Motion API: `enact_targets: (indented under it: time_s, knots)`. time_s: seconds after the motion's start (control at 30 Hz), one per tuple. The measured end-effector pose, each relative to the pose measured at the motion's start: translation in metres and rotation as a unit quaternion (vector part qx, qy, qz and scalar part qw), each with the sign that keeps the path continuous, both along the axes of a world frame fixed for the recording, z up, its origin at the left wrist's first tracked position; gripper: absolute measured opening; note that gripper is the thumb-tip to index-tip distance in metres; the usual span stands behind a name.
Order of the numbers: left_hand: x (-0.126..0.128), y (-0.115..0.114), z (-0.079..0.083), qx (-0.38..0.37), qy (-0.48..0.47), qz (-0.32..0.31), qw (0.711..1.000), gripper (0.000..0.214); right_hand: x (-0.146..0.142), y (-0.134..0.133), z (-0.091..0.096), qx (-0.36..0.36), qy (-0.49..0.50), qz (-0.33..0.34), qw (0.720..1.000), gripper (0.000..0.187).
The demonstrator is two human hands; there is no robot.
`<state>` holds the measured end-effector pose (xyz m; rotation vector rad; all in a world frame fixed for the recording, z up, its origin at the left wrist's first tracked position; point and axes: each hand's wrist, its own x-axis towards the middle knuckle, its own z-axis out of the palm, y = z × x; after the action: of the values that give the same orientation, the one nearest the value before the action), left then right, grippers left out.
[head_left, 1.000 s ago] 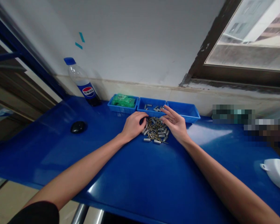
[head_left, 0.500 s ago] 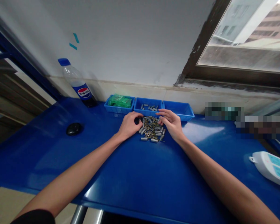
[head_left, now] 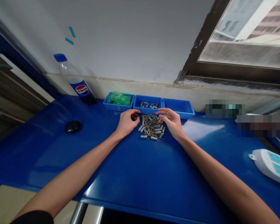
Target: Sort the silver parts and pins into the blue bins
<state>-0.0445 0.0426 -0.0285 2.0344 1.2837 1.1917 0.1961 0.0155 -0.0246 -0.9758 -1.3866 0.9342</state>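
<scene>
A pile of thin brass-coloured pins and short grey metal cylinders lies on the blue table. At its left edge my left hand is closed in a pinch, with a slim metal pin showing at the fingertips. Across the pile, my right hand has thumb and forefinger pressed together on a small grey piece that I cannot make out well; its other fingers are loosely bent. Just behind stands the middle blue bin, which holds several grey cylinders.
A left blue bin holds green packets; a right blue bin adjoins the middle one. A cola bottle and black mouse stand left. A white power strip lies right, below the window.
My left hand has shifted slightly left, and a slim pin now shows at its fingertips. My right hand stays nearly in place. The whole view has tilted a little.
</scene>
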Motion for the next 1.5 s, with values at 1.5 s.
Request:
enact_targets:
  time_s: [1.5]
  knots:
    - [0.017,-0.015,0.015,-0.076,-0.146,-0.087,0.982,0.019,-0.009,-0.008,-0.003,0.051,-0.092,0.024,0.994,0.025]
